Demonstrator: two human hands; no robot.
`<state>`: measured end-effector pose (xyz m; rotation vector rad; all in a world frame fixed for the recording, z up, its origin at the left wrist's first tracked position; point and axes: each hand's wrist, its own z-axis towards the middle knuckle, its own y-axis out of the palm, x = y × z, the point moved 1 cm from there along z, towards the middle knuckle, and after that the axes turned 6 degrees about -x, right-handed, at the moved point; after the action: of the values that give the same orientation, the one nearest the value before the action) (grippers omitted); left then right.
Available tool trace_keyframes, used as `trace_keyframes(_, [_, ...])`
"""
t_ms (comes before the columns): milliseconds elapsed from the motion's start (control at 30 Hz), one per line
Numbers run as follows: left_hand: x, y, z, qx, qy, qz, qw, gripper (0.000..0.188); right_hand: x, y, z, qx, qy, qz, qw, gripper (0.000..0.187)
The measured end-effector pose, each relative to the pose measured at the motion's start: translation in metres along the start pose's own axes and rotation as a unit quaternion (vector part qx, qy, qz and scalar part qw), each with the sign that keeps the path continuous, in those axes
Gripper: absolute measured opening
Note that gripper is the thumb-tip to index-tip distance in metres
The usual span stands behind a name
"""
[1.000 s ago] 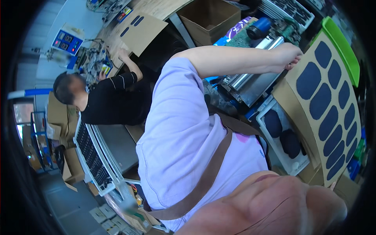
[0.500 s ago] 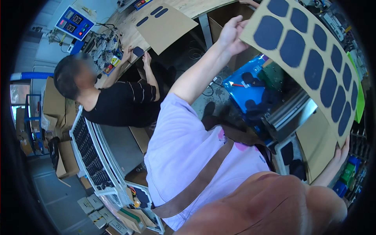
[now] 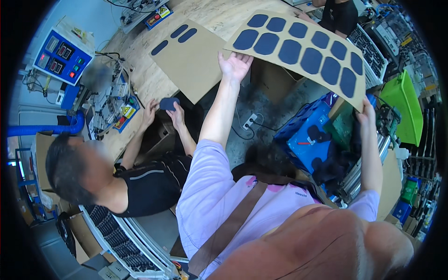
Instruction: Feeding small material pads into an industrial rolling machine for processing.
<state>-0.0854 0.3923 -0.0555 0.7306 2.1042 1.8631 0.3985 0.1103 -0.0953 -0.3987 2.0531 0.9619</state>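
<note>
A broad brown cardboard sheet (image 3: 298, 43) carrying two rows of dark blue rounded pads (image 3: 311, 60) spans the space between my hands, bowed slightly. At its near left corner, my left hand (image 3: 235, 67) holds the edge from below, palm turned up and fingertips partly hidden by the sheet. My right hand (image 3: 367, 114) grips the near right corner. A second cardboard sheet (image 3: 193, 65) lies on the wooden bench, overlapped in view by the one I hold. Three dark pads (image 3: 179, 31) are on its far end.
At left, a co-worker in black (image 3: 149, 186) holds a dark pad (image 3: 169, 103) near the bench edge. Another person (image 3: 338, 16) stands at far right. A blue crate (image 3: 298, 140), a metal roller machine (image 3: 368, 165) and a green bin (image 3: 405, 109) stand at right.
The held sheet has swung left and away, over the bench, and lies flatter. Both my hands moved with it. The view has turned, and another person now shows at far right.
</note>
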Motion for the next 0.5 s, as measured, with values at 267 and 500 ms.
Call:
trace_keyframes(267, [0.067, -0.102, 0.076, 0.08, 0.003, 0.176, 0.981, 0.054, 0.144, 0.191, 0.039, -0.067, 0.04, -0.041, 0.996, 0.043])
trace_keyframes(500, [0.044, -0.085, 0.001, -0.026, -0.099, 0.451, 0.887, 0.028, 0.24, 0.277, 0.079, -0.118, 0.093, -0.061, 0.987, 0.041])
